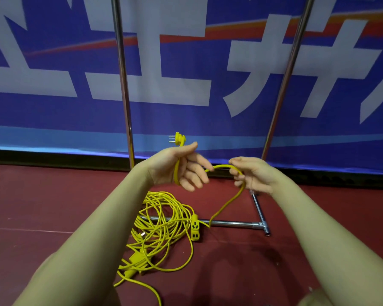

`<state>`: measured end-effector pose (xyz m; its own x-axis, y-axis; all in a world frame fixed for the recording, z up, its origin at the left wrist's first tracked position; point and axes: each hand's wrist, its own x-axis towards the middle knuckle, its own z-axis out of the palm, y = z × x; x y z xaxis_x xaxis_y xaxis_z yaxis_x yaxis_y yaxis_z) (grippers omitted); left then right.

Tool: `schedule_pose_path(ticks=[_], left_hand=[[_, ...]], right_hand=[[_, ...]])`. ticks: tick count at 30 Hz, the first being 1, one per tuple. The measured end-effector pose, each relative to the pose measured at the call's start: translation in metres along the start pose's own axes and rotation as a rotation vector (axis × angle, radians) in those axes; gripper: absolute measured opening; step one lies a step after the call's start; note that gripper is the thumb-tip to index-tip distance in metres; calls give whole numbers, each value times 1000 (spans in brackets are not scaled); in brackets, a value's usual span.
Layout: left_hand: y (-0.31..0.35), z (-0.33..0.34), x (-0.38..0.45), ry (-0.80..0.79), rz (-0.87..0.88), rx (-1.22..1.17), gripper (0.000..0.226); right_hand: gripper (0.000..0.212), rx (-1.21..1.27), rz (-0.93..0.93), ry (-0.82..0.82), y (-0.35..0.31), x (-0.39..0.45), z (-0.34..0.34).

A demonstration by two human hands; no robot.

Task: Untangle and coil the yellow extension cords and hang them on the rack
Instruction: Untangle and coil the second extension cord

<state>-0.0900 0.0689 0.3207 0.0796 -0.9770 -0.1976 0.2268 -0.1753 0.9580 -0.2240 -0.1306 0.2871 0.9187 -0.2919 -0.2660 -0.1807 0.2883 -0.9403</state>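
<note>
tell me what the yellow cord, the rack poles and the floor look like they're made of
Yellow cord: looks like flexible plastic or rubber sheathing, smooth with a slight sheen; it bends in soft loops.
Rack poles: likely polished metal tube, chrome-like; bright mirror streaks run along them.
Floor: seems a dark red smooth sheet, perhaps vinyl or rubber; faint sheen, exact material unclear.

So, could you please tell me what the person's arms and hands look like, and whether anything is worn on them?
Both forearms are bare up to the frame's lower edge: no sleeves show. The left hand and right hand wear no gloves, and no rings, watch or bracelet are visible on the fingers or wrists.
</note>
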Motion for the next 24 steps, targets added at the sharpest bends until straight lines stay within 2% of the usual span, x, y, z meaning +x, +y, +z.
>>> schedule_pose_path(ticks=[3,5,10,14,17,19,22,24], left_hand=[[-11,0,9,16,-114,36,54],[-20,4,18,45,-131,49,45],[-30,25,30,19,-33,242,37],[-30,31,33,-18,59,315,28],[-26,32,34,96,122,399,20],[-24,33,35,157,161,352,19],[-20,33,34,194,239,164,16],[-15,30,35,279,343,-27,15]], right_hand=[[14,223,-2,-22,-18,-7,12],[19,362,-27,-8,-31,-10,20],[36,602,-73,58,-48,-13,34],[41,685,-101,98,-49,-5,38],[42,708,-123,105,-49,1,35],[41,678,-131,127,-47,5,34],[33,511,-140,245,-39,11,33],[27,335,-116,284,-33,13,29]])
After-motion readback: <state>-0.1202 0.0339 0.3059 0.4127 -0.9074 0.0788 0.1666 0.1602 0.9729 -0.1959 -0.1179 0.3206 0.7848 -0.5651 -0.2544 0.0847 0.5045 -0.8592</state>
